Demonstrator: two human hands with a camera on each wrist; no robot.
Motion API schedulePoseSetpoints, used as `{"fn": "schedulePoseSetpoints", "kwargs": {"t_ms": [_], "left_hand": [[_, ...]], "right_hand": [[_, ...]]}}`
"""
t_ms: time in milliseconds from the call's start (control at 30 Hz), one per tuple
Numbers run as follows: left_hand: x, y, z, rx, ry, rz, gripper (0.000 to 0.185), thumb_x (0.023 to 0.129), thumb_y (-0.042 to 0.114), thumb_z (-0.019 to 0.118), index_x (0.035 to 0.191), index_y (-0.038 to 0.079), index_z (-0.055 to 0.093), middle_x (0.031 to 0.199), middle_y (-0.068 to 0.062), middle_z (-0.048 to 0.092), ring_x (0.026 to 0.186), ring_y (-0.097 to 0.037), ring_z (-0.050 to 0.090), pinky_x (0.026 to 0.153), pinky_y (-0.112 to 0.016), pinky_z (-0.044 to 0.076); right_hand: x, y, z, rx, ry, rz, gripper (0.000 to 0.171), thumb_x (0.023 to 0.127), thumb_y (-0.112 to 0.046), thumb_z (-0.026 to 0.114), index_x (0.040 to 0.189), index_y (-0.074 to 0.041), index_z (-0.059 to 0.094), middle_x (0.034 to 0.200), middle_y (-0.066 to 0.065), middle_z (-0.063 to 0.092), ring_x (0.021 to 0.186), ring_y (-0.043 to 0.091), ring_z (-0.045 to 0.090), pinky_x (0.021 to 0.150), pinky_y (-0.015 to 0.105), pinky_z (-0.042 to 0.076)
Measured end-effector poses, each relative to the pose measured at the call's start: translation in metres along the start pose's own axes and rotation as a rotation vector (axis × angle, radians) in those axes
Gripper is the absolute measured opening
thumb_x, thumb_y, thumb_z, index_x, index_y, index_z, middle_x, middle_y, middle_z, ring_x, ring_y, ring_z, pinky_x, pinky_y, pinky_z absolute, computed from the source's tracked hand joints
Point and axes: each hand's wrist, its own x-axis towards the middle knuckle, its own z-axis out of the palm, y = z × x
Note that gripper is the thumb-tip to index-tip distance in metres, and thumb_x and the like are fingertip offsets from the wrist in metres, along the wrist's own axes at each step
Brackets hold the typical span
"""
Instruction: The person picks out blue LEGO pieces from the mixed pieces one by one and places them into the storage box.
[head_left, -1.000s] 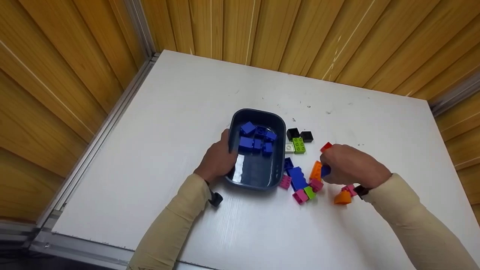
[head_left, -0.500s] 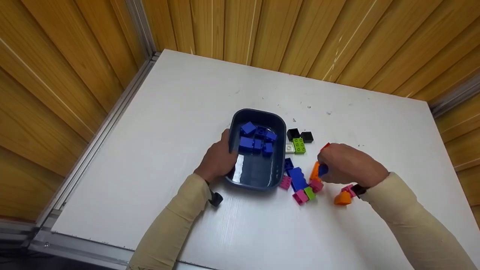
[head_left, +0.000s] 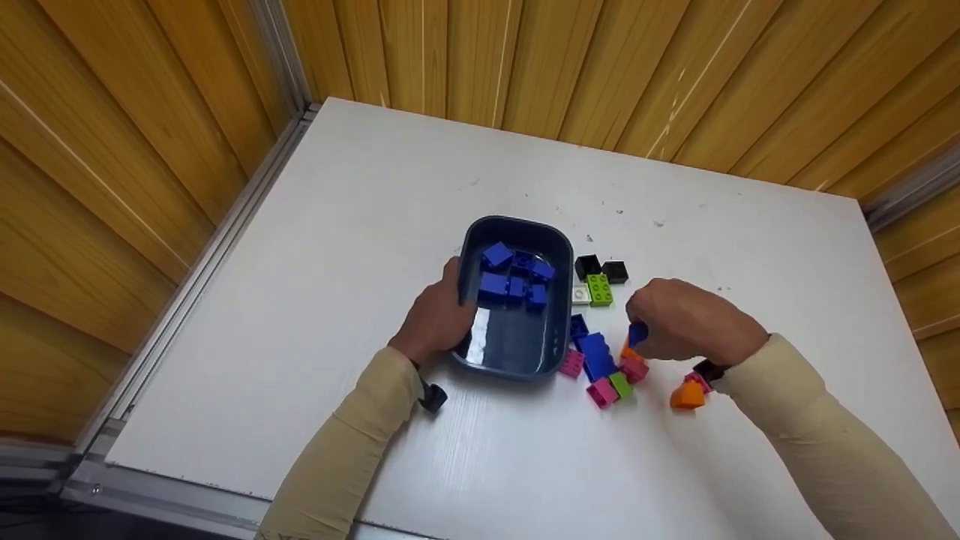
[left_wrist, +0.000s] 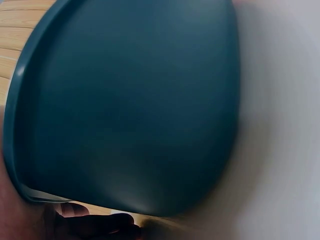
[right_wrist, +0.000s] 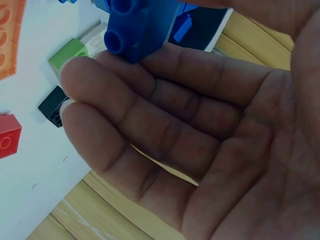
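A person's right hand [head_left: 686,326] lifts a small blue brick [head_left: 637,334] out of a mixed pile while the left hand [head_left: 435,319] steadies a dark blue tub [head_left: 556,247].

At the centre of the head view the left hand's fingers curl round the tub's left wall, apparently to keep it from sliding on the white table [head_left: 360,225]. Several blue bricks [head_left: 514,277] already lie in the tub's upper half. Just right of centre, the right hand pinches the small blue brick between thumb and fingertips, raised above the loose bricks, the other fingers loosely bent in the right wrist view. Pink, green, orange, black and white bricks lie between tub and hand, a larger blue brick [head_left: 596,356] just beside the tub's lower right corner. No writing or brand can be read anywhere.
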Motion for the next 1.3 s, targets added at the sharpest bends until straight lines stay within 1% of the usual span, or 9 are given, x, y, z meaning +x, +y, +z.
{"fn": "schedulePoseSetpoints", "kwargs": {"t_ms": [133, 300, 467, 600, 700, 833, 967, 1167, 1300], "left_hand": [[-0.001, 0.001, -0.001, -0.014, -0.004, 0.007, 0.056, 0.102, 0.025, 0.045, 0.154, 0.012, 0.029, 0.102, -0.018, 0.072, 0.087, -0.027, 0.065, 0.083, -0.047, 0.054], [0.0, 0.0, 0.0, -0.019, 0.002, 0.013, 0.057, 0.102, 0.024, 0.046, 0.154, 0.01, 0.029, 0.107, -0.019, 0.073, 0.091, -0.027, 0.068, 0.086, -0.049, 0.055], [-0.001, 0.0, 0.001, -0.013, 0.001, -0.008, 0.062, 0.101, 0.024, 0.049, 0.158, 0.01, 0.027, 0.116, -0.023, 0.073, 0.102, -0.033, 0.071, 0.091, -0.051, 0.055], [-0.001, 0.0, 0.001, -0.016, -0.001, -0.033, 0.065, 0.103, 0.029, 0.048, 0.161, 0.011, 0.024, 0.127, -0.025, 0.071, 0.115, -0.035, 0.07, 0.098, -0.052, 0.054], [-0.001, 0.001, 0.001, -0.022, -0.002, -0.039, 0.065, 0.105, 0.032, 0.046, 0.162, 0.011, 0.024, 0.131, -0.025, 0.069, 0.12, -0.037, 0.069, 0.101, -0.052, 0.053], [-0.001, 0.002, 0.0, -0.02, -0.009, -0.047, 0.066, 0.105, 0.033, 0.045, 0.163, 0.011, 0.022, 0.135, -0.026, 0.067, 0.125, -0.037, 0.067, 0.105, -0.051, 0.051], [0.0, 0.003, 0.0, -0.019, -0.009, -0.044, 0.066, 0.107, 0.033, 0.045, 0.164, 0.011, 0.021, 0.136, -0.026, 0.067, 0.124, -0.037, 0.067, 0.106, -0.051, 0.051], [0.001, 0.004, -0.001, -0.032, -0.015, -0.054, 0.067, 0.108, 0.033, 0.043, 0.166, 0.009, 0.018, 0.14, -0.027, 0.064, 0.127, -0.036, 0.065, 0.108, -0.051, 0.05], [0.001, 0.003, -0.001, -0.029, -0.026, -0.059, 0.067, 0.109, 0.033, 0.04, 0.166, 0.008, 0.018, 0.141, -0.028, 0.063, 0.128, -0.037, 0.065, 0.108, -0.052, 0.05]], "right_hand": [[0.001, -0.003, -0.001, -0.01, 0.0, 0.002, 0.023, 0.085, -0.018, 0.086, 0.102, -0.006, 0.079, 0.084, 0.004, 0.073, 0.069, 0.016, 0.064, 0.069, 0.035, 0.062], [0.003, -0.008, -0.003, -0.044, 0.013, -0.01, 0.022, 0.084, -0.017, 0.087, 0.101, -0.006, 0.079, 0.084, 0.005, 0.073, 0.069, 0.015, 0.064, 0.071, 0.036, 0.063], [0.005, -0.015, -0.006, -0.044, 0.004, -0.015, 0.023, 0.084, -0.017, 0.087, 0.103, -0.006, 0.079, 0.084, 0.004, 0.073, 0.07, 0.015, 0.065, 0.072, 0.037, 0.063], [0.008, -0.021, -0.009, -0.037, -0.003, -0.009, 0.024, 0.085, -0.017, 0.086, 0.105, -0.006, 0.078, 0.085, 0.005, 0.072, 0.068, 0.017, 0.061, 0.066, 0.032, 0.059], [0.01, -0.026, -0.011, -0.032, -0.003, -0.009, 0.024, 0.086, -0.017, 0.086, 0.106, -0.006, 0.077, 0.083, 0.005, 0.07, 0.067, 0.018, 0.06, 0.061, 0.028, 0.055], [0.012, -0.034, -0.014, -0.035, -0.001, -0.022, 0.022, 0.087, -0.018, 0.085, 0.104, -0.006, 0.077, 0.074, 0.005, 0.065, 0.062, 0.018, 0.059, 0.057, 0.027, 0.053], [0.016, -0.042, -0.018, -0.073, 0.031, -0.065, 0.018, 0.087, -0.018, 0.084, 0.098, -0.006, 0.076, 0.07, 0.004, 0.064, 0.06, 0.017, 0.058, 0.057, 0.027, 0.053], [0.028, -0.056, -0.02, -0.125, 0.137, -0.192, 0.02, 0.084, -0.015, 0.087, 0.098, -0.007, 0.075, 0.071, 0.002, 0.066, 0.061, 0.016, 0.06, 0.064, 0.032, 0.059], [0.038, -0.068, -0.021, -0.17, 0.168, -0.234, 0.019, 0.083, -0.016, 0.087, 0.09, -0.005, 0.073, 0.069, 0.002, 0.061, 0.061, 0.017, 0.054, 0.059, 0.03, 0.052]]}}
